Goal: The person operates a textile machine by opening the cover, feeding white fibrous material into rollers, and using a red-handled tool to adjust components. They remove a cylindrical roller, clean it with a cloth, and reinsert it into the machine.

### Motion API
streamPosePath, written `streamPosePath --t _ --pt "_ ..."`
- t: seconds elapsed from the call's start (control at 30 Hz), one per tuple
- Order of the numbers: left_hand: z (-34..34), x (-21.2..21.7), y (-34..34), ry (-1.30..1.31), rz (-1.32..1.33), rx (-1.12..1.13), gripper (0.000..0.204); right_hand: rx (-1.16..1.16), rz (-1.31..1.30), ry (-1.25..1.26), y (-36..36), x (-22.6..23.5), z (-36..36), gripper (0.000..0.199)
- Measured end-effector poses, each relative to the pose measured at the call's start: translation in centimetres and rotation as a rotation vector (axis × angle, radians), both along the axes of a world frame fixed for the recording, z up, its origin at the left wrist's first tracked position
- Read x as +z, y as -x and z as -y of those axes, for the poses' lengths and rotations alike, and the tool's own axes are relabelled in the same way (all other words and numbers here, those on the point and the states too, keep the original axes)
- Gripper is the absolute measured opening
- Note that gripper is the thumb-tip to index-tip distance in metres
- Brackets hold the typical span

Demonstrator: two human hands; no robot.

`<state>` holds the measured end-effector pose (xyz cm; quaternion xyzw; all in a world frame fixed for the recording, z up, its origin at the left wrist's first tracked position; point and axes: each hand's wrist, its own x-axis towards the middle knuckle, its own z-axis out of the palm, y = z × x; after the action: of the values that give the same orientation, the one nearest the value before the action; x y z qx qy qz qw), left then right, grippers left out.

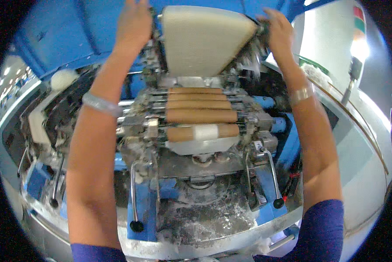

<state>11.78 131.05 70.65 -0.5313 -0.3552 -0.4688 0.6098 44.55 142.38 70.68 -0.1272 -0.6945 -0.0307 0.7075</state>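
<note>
A broad cream-coloured panel (204,39) stands raised at the back of a machine, dark metal parts along both sides. My left hand (135,24) is up at its left edge, with the fingers blurred and partly cut off by the top of the picture. At the panel's right edge is my right hand (279,32), its bent fingers close to a dark end piece; blur hides whether they grip it. Bristle-like dark parts (248,56) hang blurred below that edge. Brown rollers (200,115) lie in a row below and between my forearms, the nearest one with a white band (205,132).
Levers with black knobs (136,225) jut out in front on both sides. Dusty dark metal (204,214) lies below the rollers. Blue panels (65,30) rise behind. A white fluffy ball (64,79) sits at left; a thin rod (357,118) runs along the right.
</note>
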Motion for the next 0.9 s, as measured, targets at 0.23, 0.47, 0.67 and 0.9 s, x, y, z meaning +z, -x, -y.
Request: streamPosePath --t 0.23,0.47,0.67,0.9 --pt "1.5 -0.8 -1.7 0.33 0.399 -0.526 0.042 -0.052 -0.015 -0.18 0.9 2.8 -4.7 0.033" --pt "9.6 -5.7 -6.5 0.539 0.771 -0.786 0.057 0.017 -0.097 -0.119 0.1 -1.3 0.2 0.037" --pt "16.4 -12.7 -14.2 0.563 0.982 -1.126 0.062 -0.291 -0.057 0.133 -0.2 -1.5 2.5 0.034" --pt "16.2 -20.8 -18.1 0.632 1.763 -1.642 0.061 -0.152 0.401 0.191 -3.1 -12.9 14.7 0.027"
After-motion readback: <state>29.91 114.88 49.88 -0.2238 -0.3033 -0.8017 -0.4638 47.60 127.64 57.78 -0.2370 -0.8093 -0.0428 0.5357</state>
